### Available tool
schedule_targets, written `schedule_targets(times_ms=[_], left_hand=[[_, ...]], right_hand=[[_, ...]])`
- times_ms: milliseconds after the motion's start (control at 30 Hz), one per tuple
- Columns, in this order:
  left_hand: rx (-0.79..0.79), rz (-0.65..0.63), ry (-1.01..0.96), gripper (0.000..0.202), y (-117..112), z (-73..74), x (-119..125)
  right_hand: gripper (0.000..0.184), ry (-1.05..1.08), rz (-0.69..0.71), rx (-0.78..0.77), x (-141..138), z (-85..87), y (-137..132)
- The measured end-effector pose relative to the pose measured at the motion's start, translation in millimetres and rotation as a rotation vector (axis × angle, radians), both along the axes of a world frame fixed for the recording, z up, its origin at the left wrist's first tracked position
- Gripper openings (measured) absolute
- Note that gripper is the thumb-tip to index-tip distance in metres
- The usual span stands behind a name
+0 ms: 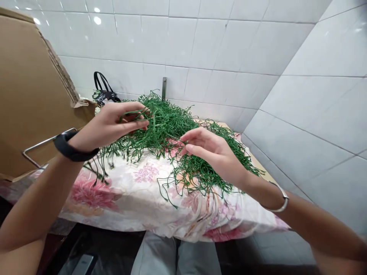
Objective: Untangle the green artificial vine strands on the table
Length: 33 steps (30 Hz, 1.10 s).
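My left hand [120, 121] is closed around several thin green cords, which run over the palm; some dangle below the wrist near the table's front. Behind it rises a large tangled heap of green cords [172, 120] with small knotted ends. My right hand [213, 151] has thumb and fingertips pinched together, with what looks like the end of a green cord between them. Under and beside it spreads a second pile of green cords [210, 173]. Loose strands trail from that pile toward the front edge.
A floral cloth [123, 191] covers the table and hangs over its front. At left stands a large cardboard box [31, 91], near a bent metal rod [48, 143]. A dark patterned bag [104, 95] sits against the tiled wall [218, 46]. Below left lies a phone-like object [83, 264].
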<state>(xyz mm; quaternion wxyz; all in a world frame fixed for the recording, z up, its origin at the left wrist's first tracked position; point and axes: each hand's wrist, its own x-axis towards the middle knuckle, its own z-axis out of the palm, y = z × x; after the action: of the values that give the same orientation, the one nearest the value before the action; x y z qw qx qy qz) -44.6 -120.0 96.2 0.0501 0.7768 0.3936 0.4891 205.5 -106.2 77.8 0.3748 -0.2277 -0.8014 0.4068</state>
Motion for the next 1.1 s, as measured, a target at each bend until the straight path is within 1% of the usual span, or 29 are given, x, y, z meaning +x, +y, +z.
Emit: schedule_targets(times_ms=[33,67,133,200,233,300,367,433,500,567,667,800,867,933,1000,1100], left_hand=[[-0.037,0.003,0.112,0.017,6.8,1.7,2.5],[0.005,0.037,0.175,0.018,14.3,1.8,6.4],[0.121,0.116,0.316,0.022,29.9,-3.8,17.0],[0.174,0.203,0.451,0.026,44.0,-15.8,28.9],[0.220,0.248,0.513,0.028,49.8,-23.1,34.5],[0.395,0.325,0.651,0.030,57.9,-38.0,44.1],[0.569,0.344,0.768,0.034,62.3,-51.1,51.9],[0.671,0.355,0.774,0.037,65.1,-61.9,59.2],[0.724,0.367,0.707,0.039,67.9,-71.7,67.1],[0.777,0.379,0.641,0.040,70.8,-81.5,75.6],[0.836,0.369,0.616,0.041,71.7,-95.8,86.2],[0.800,0.274,0.628,0.045,61.7,-110.4,91.6],[0.782,0.307,0.662,0.047,54.0,-114.6,92.8],[0.818,0.383,0.700,0.046,46.7,-116.6,95.2],[0.869,0.431,0.699,0.046,40.0,-116.3,99.1],[0.878,0.405,0.647,0.048,29.5,-112.8,105.3]], right_hand=[[0.014,0.003,-0.011,0.022,-0.4,-4.2,5.4],[0.018,0.007,-0.043,0.062,-0.8,-8.4,12.2],[0.026,-0.002,-0.156,0.169,-0.4,-16.9,28.0],[0.035,-0.036,-0.260,0.242,1.8,-24.8,43.0],[0.037,-0.036,-0.281,0.251,3.4,-28.3,48.8],[0.034,0.015,-0.294,0.257,7.2,-33.8,55.4],[0.027,0.085,-0.319,0.280,10.5,-37.3,55.9],[0.026,0.096,-0.367,0.310,12.9,-39.5,53.5],[0.030,0.059,-0.422,0.322,14.9,-41.4,52.4],[0.033,-0.004,-0.446,0.333,17.6,-44.3,54.9],[0.025,-0.093,-0.416,0.336,23.6,-50.3,63.7],[0.013,-0.101,-0.365,0.267,32.3,-58.0,74.0],[0.012,-0.067,-0.342,0.241,34.8,-60.5,75.9],[0.011,-0.007,-0.339,0.235,36.0,-62.2,76.0],[0.011,0.062,-0.370,0.247,35.9,-63.5,74.8],[0.014,0.142,-0.427,0.283,34.1,-65.4,71.9]])
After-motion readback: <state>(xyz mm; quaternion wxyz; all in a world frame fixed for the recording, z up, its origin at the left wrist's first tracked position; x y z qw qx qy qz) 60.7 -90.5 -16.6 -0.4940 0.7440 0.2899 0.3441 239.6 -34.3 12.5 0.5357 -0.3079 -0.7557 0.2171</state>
